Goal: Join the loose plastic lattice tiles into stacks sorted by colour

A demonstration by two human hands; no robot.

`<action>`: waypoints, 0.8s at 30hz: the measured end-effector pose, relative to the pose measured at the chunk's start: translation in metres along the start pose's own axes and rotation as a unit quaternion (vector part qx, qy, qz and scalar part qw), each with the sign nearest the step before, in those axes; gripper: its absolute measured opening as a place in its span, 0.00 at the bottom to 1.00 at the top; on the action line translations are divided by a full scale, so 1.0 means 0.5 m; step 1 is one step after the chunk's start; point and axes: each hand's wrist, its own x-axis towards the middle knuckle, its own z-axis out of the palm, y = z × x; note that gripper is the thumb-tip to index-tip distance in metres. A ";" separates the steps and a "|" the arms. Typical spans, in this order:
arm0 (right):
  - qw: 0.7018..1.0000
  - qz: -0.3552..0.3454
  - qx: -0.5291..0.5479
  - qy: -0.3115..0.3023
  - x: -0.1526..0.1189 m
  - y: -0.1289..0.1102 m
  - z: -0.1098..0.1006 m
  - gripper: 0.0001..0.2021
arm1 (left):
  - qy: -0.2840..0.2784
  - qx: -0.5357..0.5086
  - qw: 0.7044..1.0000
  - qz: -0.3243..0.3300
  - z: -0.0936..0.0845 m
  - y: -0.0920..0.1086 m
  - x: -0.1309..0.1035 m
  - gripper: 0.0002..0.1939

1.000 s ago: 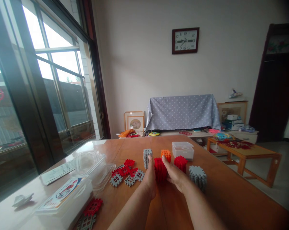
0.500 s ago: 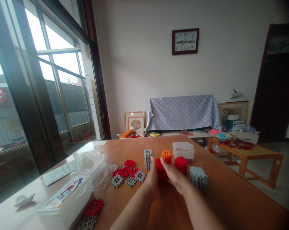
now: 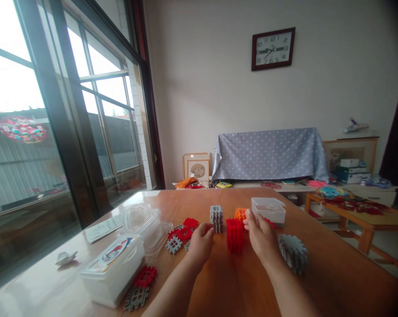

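Note:
A red stack of notched pieces (image 3: 234,236) stands on the wooden table between my hands, touched by neither. My left hand (image 3: 201,241), fingers curled together, is over the right side of a loose pile of red and grey pieces (image 3: 182,231); whether it holds anything is hidden. My right hand (image 3: 260,231) has its fingers partly apart and appears empty, just right of the red stack. Behind are a grey stack (image 3: 216,219) and an orange stack (image 3: 241,214). Another red stack (image 3: 270,223) is mostly hidden by my right hand. A larger grey stack (image 3: 293,253) stands at right.
A small clear box (image 3: 268,211) stands behind my right hand. At left are a lidded box with a label (image 3: 111,273), open clear containers (image 3: 141,222), a paper (image 3: 104,230), a crumpled wrapper (image 3: 66,259), and red and grey pieces (image 3: 141,288) near the front.
Both hands have let go of the red stack and moved apart, the left one leftward and the right one rightward. The view has turned a little to the left.

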 end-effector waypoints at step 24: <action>0.989 -0.016 0.024 -0.144 -0.058 -0.055 0.046 0.25 | 0.025 0.364 0.930 0.054 -0.107 -0.072 -0.011 0.16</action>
